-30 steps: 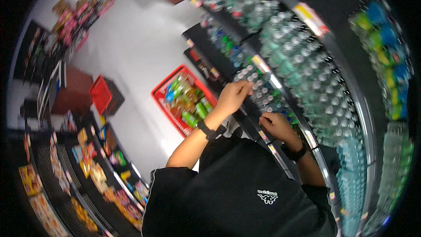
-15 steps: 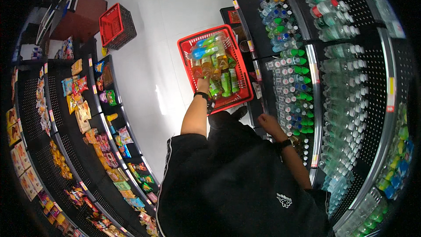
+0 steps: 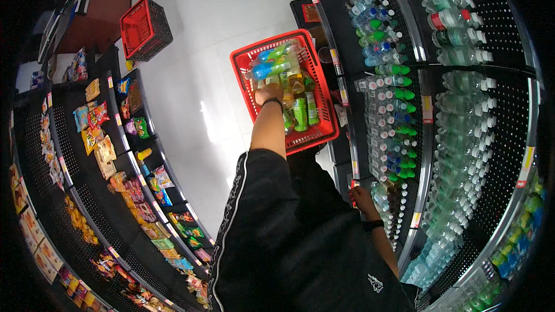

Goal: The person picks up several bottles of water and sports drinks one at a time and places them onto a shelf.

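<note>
A red shopping basket [image 3: 239,75] holds several drink bottles lying and standing together: blue-and-green ones [image 3: 272,68] across the far part, an amber one [image 3: 296,84] and green-labelled ones [image 3: 300,114] nearer. My left hand [image 3: 270,93] reaches down into the basket's left side, its fingers curled over the bottles; what they grip is hidden under the hand. My right hand [image 3: 363,201] is low at the right, beside the shelf's front edge and a red tag [image 3: 354,186]. Its fingers are loosely curled, with nothing visible in them.
On the right, shelves carry rows of clear bottles [image 3: 462,133] and green-capped bottles [image 3: 396,107]. Snack packs [image 3: 95,127] fill parts of the left shelves. A stack of red and dark baskets [image 3: 156,29] stands on the white floor [image 3: 202,52] at the far left.
My left hand has moved forward, further over the bottles in the basket. My right hand has come down and back along the shelf edge. The view has shifted slightly.
</note>
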Demonstrator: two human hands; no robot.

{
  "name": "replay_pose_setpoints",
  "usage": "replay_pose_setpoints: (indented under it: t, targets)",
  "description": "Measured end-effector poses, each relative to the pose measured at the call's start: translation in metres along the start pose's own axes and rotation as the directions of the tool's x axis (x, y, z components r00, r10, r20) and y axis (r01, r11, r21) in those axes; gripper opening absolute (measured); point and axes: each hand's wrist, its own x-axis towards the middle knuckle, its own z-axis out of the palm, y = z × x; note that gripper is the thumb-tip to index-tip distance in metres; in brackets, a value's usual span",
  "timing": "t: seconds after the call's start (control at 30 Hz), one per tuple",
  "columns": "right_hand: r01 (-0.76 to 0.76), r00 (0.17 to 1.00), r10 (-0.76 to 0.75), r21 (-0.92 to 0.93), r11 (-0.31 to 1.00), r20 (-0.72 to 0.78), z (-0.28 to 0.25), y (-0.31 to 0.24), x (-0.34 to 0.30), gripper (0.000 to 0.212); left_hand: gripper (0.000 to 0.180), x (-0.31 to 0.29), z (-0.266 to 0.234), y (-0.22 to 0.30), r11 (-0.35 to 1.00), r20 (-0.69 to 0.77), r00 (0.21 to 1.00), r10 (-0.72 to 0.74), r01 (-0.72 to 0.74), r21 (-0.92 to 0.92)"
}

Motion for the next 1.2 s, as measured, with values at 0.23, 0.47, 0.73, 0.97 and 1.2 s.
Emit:
replay_pose_setpoints:
  t: [0.23, 0.47, 0.73, 0.97, 1.2]
  targets:
    - [-0.153, 0.986, 0.166, 0.255, 0.955, -0.029, 0.016, -0.065, -0.035, 0.033, 0.091, 0.047, 0.002, 0.049, -0.02, 0.435, 0.891, -0.132, 0.436, -0.9]
    - [-0.167, 0.985, 0.167, 0.363, 0.917, 0.032, 0.047, -0.02, -0.026, 0.032, 0.072, 0.066, 0.018, 0.014, -0.477, 0.347, 0.938, -0.019, 0.296, -0.827]
    - [0.004, 1.0, -0.006, 0.274, 0.962, 0.006, 0.036, -0.062, 0.01, 0.033, 0.054, -0.017, 0.003, 0.001, -0.359, 0.207, 0.978, -0.035, 0.181, -0.916]
    - [0.406, 0.904, -0.361, 0.195, 0.893, -0.23, -0.033, -0.187, 0.015, 0.026, 0.037, -0.137, -0.046, 0.012, 0.331, -0.524, 0.838, 0.152, -0.543, -0.772]
    - [0.799, 0.438, -0.743, -0.16, 0.58, -0.507, -0.091, -0.308, -0.07, 0.053, 0.037, -0.235, -0.139, 0.068, 0.391, -0.552, 0.444, 0.706, -0.894, -0.219]
